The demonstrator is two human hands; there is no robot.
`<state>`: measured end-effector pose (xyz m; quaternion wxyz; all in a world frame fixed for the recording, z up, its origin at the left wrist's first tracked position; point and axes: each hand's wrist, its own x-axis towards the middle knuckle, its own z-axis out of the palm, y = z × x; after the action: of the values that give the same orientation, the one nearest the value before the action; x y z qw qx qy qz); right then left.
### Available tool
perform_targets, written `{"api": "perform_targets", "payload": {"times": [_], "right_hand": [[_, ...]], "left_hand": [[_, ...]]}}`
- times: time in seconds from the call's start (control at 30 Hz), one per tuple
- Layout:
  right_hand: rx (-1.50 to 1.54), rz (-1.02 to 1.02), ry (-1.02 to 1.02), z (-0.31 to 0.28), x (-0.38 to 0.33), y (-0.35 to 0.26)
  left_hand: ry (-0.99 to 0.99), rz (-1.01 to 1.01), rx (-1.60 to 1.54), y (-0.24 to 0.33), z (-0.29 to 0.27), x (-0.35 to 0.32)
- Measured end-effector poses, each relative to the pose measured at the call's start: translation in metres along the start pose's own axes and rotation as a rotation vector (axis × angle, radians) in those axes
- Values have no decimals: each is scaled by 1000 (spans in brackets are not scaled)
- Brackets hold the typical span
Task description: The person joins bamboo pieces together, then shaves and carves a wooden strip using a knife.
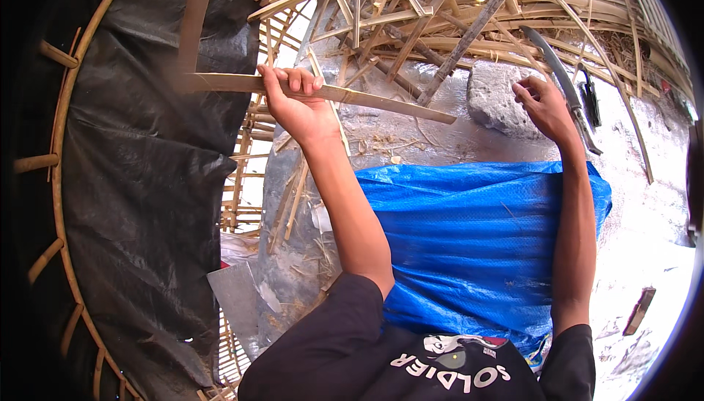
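Observation:
My left hand grips a flat bamboo strip, with the thumb on one side and the fingers wrapped over it. The strip runs level from the black sheet at left toward the stone. Its left end is blurred and meets an upright bamboo length; whether the two are joined I cannot tell. My right hand is over the right edge of a rough grey stone block, fingers loosely bent, with nothing visible in them. Just right of it lies a machete, its handle toward me.
Many split bamboo strips are heaped at the far side. A black object lies beside the machete. Blue tarp covers my lap. At left hang black sheeting and a curved bamboo frame. A wood scrap lies lower right.

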<state>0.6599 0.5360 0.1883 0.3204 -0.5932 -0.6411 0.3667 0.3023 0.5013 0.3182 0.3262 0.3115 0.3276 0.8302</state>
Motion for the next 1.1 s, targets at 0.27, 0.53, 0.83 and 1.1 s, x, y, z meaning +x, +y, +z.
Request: {"api": "perform_targets", "payload": {"times": [0.27, 0.53, 0.83, 1.1], "right_hand": [[66, 33, 157, -13, 9, 10], [27, 101, 287, -62, 22, 57], [-353, 618, 86, -103, 3, 186], [-483, 451, 3, -67, 24, 158]], "left_hand": [[-48, -32, -182, -6, -2, -1], [12, 44, -213, -11, 32, -22], [-137, -64, -307, -54, 65, -44], [-355, -71, -312, -49, 55, -49]]}}
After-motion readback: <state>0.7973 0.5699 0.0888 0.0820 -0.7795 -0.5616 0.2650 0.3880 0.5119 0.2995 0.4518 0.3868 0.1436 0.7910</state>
